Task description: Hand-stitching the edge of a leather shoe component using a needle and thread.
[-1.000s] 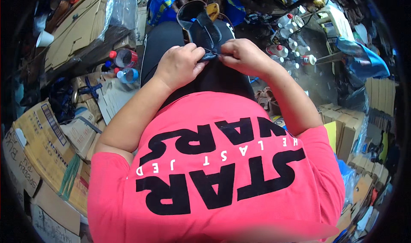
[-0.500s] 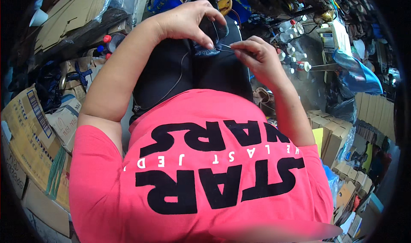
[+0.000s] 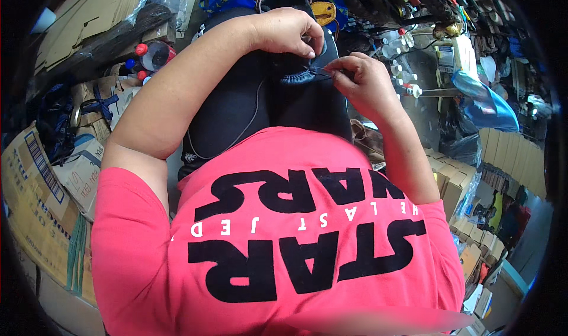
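A dark leather shoe (image 3: 299,76) lies across my black-trousered thighs, its open collar away from me and its gathered, stitched toe toward me. My left hand (image 3: 290,35) is over the shoe, thumb and forefinger curled close together; whatever is between them is hidden. To the right of the toe, my right hand (image 3: 359,77) is closed in a pinch on a thin thread (image 3: 321,71) that runs to the stitching. A needle cannot be made out. A long dark cord (image 3: 255,108) trails from the shoe over my left thigh.
A tan leather piece (image 3: 323,12) lies beside the shoe's collar. Plastic bottles (image 3: 157,54) stand at left, more bottles (image 3: 404,76) at right. Cardboard boxes (image 3: 44,200) crowd the left side. A blue plastic sheet (image 3: 488,108) hangs at right, above stacked cardboard pieces (image 3: 512,158).
My left thumb and forefinger have come closer together, and that hand has shifted right over the shoe. My right hand has moved slightly right, still pinching the thread.
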Demonstrator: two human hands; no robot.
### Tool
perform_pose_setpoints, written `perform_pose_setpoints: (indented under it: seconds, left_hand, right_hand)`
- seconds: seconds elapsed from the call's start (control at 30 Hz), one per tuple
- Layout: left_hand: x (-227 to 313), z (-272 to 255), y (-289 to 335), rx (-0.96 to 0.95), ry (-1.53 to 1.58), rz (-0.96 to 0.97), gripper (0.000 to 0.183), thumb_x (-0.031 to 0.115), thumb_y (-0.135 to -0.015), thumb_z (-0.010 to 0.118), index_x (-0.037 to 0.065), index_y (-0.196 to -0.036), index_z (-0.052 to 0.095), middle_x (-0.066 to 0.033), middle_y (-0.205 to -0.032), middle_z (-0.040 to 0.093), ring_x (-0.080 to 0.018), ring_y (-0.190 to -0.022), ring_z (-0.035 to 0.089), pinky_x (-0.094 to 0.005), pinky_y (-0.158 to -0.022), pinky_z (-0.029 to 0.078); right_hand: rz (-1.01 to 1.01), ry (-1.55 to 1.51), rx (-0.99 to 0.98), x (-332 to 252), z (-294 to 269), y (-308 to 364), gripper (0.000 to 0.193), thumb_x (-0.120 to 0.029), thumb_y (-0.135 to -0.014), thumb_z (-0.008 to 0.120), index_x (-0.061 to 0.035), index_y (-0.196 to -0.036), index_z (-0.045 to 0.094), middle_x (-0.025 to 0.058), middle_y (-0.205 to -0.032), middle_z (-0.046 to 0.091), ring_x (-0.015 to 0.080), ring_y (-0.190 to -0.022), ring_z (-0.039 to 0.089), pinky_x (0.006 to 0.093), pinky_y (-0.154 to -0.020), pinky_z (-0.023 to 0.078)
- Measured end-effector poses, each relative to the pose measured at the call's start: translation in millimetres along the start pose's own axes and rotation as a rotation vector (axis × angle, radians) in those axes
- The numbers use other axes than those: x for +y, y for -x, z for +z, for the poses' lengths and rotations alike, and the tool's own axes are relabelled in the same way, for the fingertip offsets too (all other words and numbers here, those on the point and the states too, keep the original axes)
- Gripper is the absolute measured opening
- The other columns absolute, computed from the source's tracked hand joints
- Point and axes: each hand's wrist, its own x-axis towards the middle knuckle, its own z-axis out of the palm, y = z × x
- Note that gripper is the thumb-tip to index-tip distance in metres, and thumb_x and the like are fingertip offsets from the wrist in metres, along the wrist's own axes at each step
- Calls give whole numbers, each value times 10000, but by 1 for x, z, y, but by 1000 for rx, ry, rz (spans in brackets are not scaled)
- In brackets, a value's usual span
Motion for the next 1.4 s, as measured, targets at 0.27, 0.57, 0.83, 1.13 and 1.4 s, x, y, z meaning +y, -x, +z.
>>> perform_pose_setpoints:
  seconds: [0.27,0.57,0.83,1.13,1.4]
  left_hand:
    - [-4,-6,-1,-129,211,-39,184,35,-756,668,40,-935,711,-58,-827,671,-144,-776,614,-283,-741,496]
    - [-3,-7,0,-121,191,-30,193,17,-758,664,32,-943,714,-63,-840,694,-134,-767,636,-268,-748,505]
    - [-5,-6,0,-126,195,-19,209,37,-746,673,40,-950,717,-71,-857,695,-155,-792,645,-278,-764,506]
    - [-4,-7,-1,-136,163,-34,209,39,-733,673,42,-937,722,-83,-887,687,-183,-840,649,-295,-800,505]
    - [-5,-4,0,-119,169,-14,194,43,-736,678,38,-926,721,-86,-880,687,-181,-826,654,-295,-790,509]
  right_hand:
    - [176,-384,16,13,16,-2,181,-101,-757,666,-73,-930,708,114,-746,598,262,-698,617,346,-651,492]
    - [-63,8,-86,-2,-6,-18,162,-89,-755,652,-54,-905,702,136,-853,641,268,-791,650,333,-705,509]
    - [-14,-24,-91,-4,-8,-15,175,-93,-748,647,-48,-906,705,154,-885,656,272,-829,661,332,-747,518]
    - [17,-91,-116,2,-4,-18,177,-92,-752,650,-41,-913,703,151,-881,661,258,-817,664,322,-743,518]
    - [-53,-79,-180,3,-10,-26,169,-87,-747,653,-35,-900,703,149,-842,658,266,-761,659,326,-707,517]
